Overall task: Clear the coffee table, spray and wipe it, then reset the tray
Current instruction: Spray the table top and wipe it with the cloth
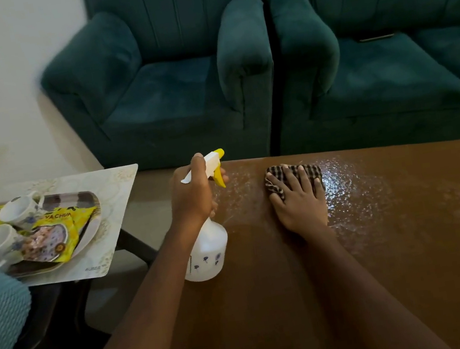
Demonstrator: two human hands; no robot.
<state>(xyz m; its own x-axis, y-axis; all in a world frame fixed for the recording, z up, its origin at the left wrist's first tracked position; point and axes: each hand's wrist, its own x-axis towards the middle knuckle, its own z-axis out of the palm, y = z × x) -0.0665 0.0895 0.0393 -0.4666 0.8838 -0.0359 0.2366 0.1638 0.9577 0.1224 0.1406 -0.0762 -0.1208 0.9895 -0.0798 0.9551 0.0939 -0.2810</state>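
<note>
Droplets glisten across the far half of the brown coffee table (363,289), where our right hand (299,202) lies flat, fingers spread, pressing a checked cloth (307,170) down near the far edge. Our left hand (192,192) is wrapped tight around the neck of the white spray bottle (206,251) — yellow trigger and nozzle aimed along the far edge — at the table's left edge. Off to the left, the tray (80,199) sits on a placemat (113,212) on a side table, holding two white cups (19,206) and yellow snack packets (50,235).

The single head-worn camera looked forward and down, close over the coffee table (361,274), facing the green sofas (373,74) beyond.
</note>
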